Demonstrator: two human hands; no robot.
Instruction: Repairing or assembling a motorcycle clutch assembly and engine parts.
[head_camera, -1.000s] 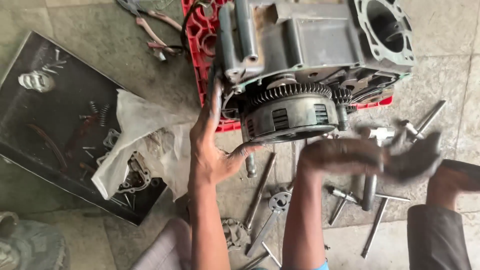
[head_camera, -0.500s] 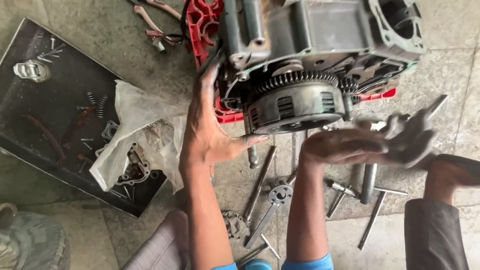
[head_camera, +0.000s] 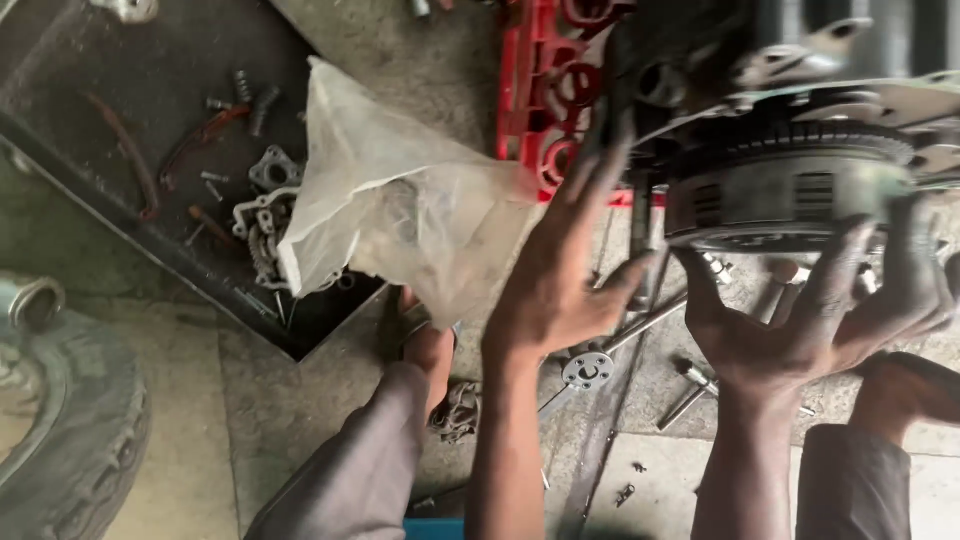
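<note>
A grey engine block (head_camera: 800, 60) with a round toothed clutch drum (head_camera: 780, 190) on its near side sits on a red plastic crate (head_camera: 540, 90). My left hand (head_camera: 560, 280) is flat against the block's left side, fingers spread upward beside the drum. My right hand (head_camera: 820, 310) cups the drum from below, fingers curled up around its rim. Both hands are greasy. The block's upper part is cut off by the frame.
A crumpled clear plastic bag (head_camera: 400, 220) lies over the edge of a black tray (head_camera: 130, 120) holding bolts, springs and small metal parts. Long socket wrenches (head_camera: 640, 330) and loose bolts lie on the stone floor under my hands. A tyre (head_camera: 60, 440) is at bottom left. My knees frame the bottom.
The view has moved closer and shifted right. My right hand has come up from the tools on the floor and now cups the clutch drum. My left hand stays on the block's side.
</note>
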